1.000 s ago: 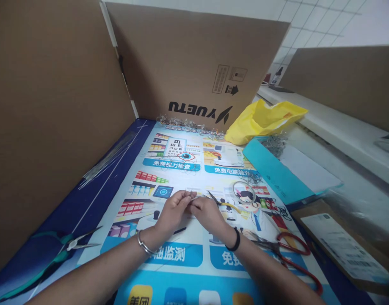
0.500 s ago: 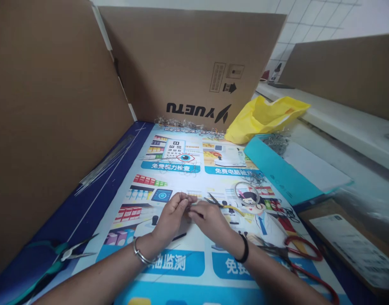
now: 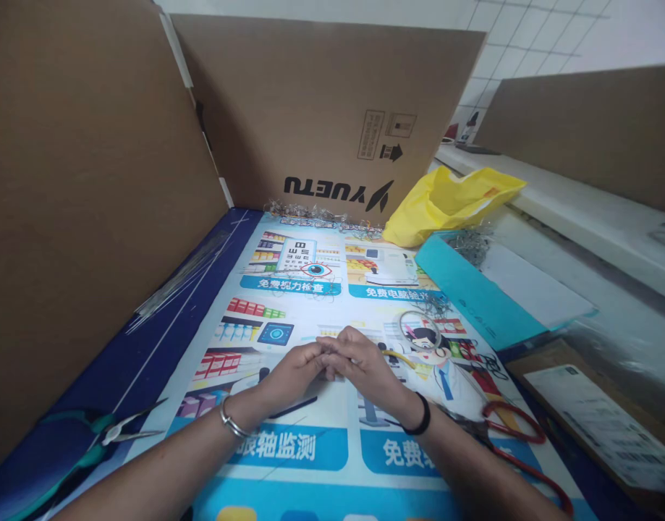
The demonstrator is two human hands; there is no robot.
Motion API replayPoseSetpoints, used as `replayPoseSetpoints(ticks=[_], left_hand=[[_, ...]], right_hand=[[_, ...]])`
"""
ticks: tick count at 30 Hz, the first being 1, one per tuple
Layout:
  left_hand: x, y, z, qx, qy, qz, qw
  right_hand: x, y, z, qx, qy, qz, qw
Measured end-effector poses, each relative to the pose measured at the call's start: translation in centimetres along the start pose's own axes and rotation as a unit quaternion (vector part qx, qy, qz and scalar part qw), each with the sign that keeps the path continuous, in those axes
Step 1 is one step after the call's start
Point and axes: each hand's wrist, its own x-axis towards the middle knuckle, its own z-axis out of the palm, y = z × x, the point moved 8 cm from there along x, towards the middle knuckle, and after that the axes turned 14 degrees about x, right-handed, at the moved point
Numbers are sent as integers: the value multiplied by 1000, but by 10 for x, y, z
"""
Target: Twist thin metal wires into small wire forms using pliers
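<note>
My left hand point(image 3: 298, 370) and my right hand point(image 3: 360, 362) meet over the printed poster point(image 3: 289, 318) at the centre. Their fingers are closed and overlap, and whatever lies between them is too small or hidden to name. Just beyond my right hand shows the yellow handle point(image 3: 400, 356) of a pair of pliers; the jaws are covered by the hand. A ring-shaped coil of wire point(image 3: 420, 331) lies to the right. Red-handled scissors point(image 3: 514, 423) rest by my right forearm. At the lower left, long-nose pliers with green handles point(image 3: 93, 452) lie with their jaws apart.
Straight thin wires point(image 3: 177, 282) lie along the left. Wire scraps point(image 3: 326, 212) line the base of a cardboard panel point(image 3: 310, 108). To the right are a yellow bag point(image 3: 446, 202), a teal box point(image 3: 462, 297) and a labelled brown package point(image 3: 549, 354).
My right hand has shifted slightly up and left over my left fingers, covering the pliers' jaws. Both hands are now pressed closer together.
</note>
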Motion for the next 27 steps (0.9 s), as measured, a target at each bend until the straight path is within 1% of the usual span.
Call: replayPoseSetpoints(ticks=[3, 5, 8, 10, 12, 14, 16, 18, 20, 22, 25, 27], left_hand=[[-1, 5, 4, -11, -92, 3, 996], [-3, 4, 7, -39, -144, -7, 989], [-5, 1, 9, -61, -177, -18, 982], [-5, 0, 7, -36, -169, -21, 985], [-3, 3, 2, 15, -137, -2, 990], [-2, 15, -6, 72, -85, 52, 992], [-2, 26, -13, 124, -41, 113, 985], [-3, 29, -14, 176, -27, 138, 974], [-1, 22, -14, 221, -26, 126, 967], [0, 14, -15, 243, -20, 105, 964], [2, 7, -14, 235, -14, 90, 968], [3, 5, -13, 227, -15, 86, 970]], right_hand=[[0, 3, 7, 94, -51, 37, 994], [-2, 9, 12, 173, -65, 71, 980], [-6, 20, 17, 253, -61, 123, 958], [-6, 20, 14, 254, -37, 118, 959], [-4, 12, 6, 206, 4, 79, 975], [-2, -1, -1, 135, 34, 36, 990], [-2, -12, -3, 81, 45, 5, 996], [-1, -14, -1, 47, 43, -12, 998], [-2, -9, 1, 21, 42, -13, 999], [-2, -2, 3, -2, 42, -9, 999], [-4, 3, 5, -24, 45, -14, 999], [-4, 6, 6, -31, 47, -1, 998]])
